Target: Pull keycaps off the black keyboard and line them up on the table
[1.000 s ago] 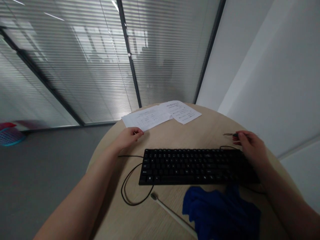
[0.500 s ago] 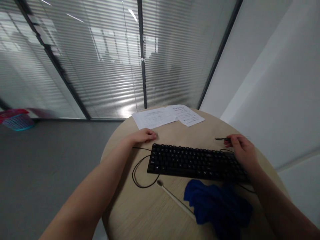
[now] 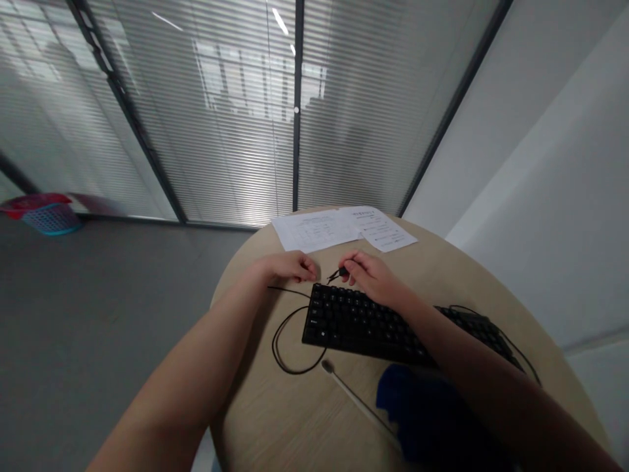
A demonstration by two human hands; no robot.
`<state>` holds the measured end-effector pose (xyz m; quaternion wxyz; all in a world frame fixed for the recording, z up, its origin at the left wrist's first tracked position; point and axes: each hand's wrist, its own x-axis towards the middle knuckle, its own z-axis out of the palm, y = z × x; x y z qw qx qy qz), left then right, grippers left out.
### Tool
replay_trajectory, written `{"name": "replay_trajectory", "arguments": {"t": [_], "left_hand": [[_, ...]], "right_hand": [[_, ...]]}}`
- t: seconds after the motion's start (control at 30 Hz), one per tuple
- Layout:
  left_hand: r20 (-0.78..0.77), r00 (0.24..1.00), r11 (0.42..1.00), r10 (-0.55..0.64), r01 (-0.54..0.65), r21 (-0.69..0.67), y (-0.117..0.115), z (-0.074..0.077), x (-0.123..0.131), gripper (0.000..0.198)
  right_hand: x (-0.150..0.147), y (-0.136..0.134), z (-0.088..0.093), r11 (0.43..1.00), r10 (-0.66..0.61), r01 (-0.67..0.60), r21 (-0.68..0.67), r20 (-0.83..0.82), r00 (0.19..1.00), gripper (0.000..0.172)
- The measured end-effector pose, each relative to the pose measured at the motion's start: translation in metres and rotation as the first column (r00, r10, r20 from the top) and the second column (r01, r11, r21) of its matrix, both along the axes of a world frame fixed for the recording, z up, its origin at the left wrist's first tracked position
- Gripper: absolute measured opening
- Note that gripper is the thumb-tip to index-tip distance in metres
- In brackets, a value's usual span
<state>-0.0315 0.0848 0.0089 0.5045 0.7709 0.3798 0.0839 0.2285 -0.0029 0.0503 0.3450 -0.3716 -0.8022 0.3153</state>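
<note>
A black keyboard [image 3: 363,324] lies across the wooden table, its right part crossed by my right forearm. Between the fingers of my right hand [image 3: 371,275] is a small black keycap puller [image 3: 339,271], its two thin prongs pointing left just above the keyboard's upper left corner. My left hand [image 3: 293,267] rests on the table beside that corner, fingers curled; whether anything is in them is hidden. A toothbrush [image 3: 354,398] with a pale handle lies below the keyboard. Next to it is a crumpled blue cloth [image 3: 417,406], partly covered by my right arm.
Printed sheets of paper [image 3: 319,229] lie at the far edge of the round table [image 3: 275,419]. A black cable [image 3: 274,347] loops at the keyboard's left. On the floor at far left stands a blue and red basket [image 3: 52,217]. Glass partitions with blinds rise behind.
My right hand has moved left with the keycap puller, from the keyboard's right end to its upper left corner. My left hand stays by that corner. The view has shifted slightly.
</note>
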Motion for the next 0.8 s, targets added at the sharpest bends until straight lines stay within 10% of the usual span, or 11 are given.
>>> {"name": "replay_trajectory", "arguments": {"t": [0.27, 0.8], "left_hand": [[-0.091, 0.991, 0.987, -0.097, 0.108, 0.118, -0.009, 0.002, 0.0, 0.021], [-0.162, 0.986, 0.994, -0.048, 0.063, 0.091, -0.022, 0.017, 0.003, 0.019]], "right_hand": [[-0.02, 0.01, -0.03, 1.0, -0.021, 0.022, -0.014, 0.056, 0.998, 0.021], [-0.022, 0.004, -0.033, 1.0, -0.011, 0.01, 0.018, 0.06, 0.998, 0.02]]}}
